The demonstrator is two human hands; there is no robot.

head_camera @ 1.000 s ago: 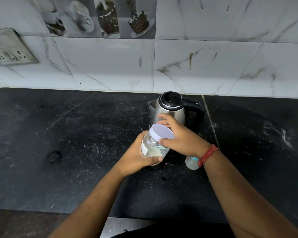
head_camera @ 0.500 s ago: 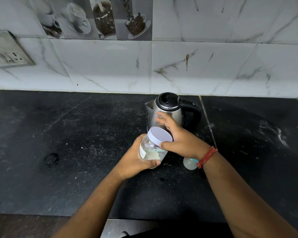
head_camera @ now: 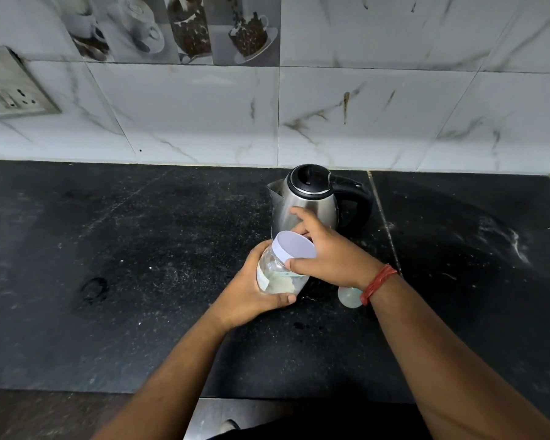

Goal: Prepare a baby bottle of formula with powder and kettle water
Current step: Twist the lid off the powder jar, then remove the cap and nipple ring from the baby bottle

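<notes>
A clear powder jar (head_camera: pixel 275 276) with a white lid (head_camera: pixel 294 246) is tilted above the black counter, a little pale powder in its bottom. My left hand (head_camera: pixel 251 293) grips the jar's body from below and the left. My right hand (head_camera: pixel 334 252) wraps the lid's rim, fingers spread over its far side. Just behind stands a steel kettle (head_camera: pixel 305 201) with a black lid and handle. A small pale round object (head_camera: pixel 348 296), perhaps part of the baby bottle, shows under my right wrist, mostly hidden.
The black stone counter (head_camera: pixel 140 249) stretches left and right, dusted with pale specks. A marble-tiled wall (head_camera: pixel 362 115) backs it, with a socket plate (head_camera: pixel 10 87) at the far left. The counter's front edge runs near the bottom of the view.
The jar and both hands stay together in front of the kettle. My right hand's fingers have shifted slightly around the lid; the view has dipped a little.
</notes>
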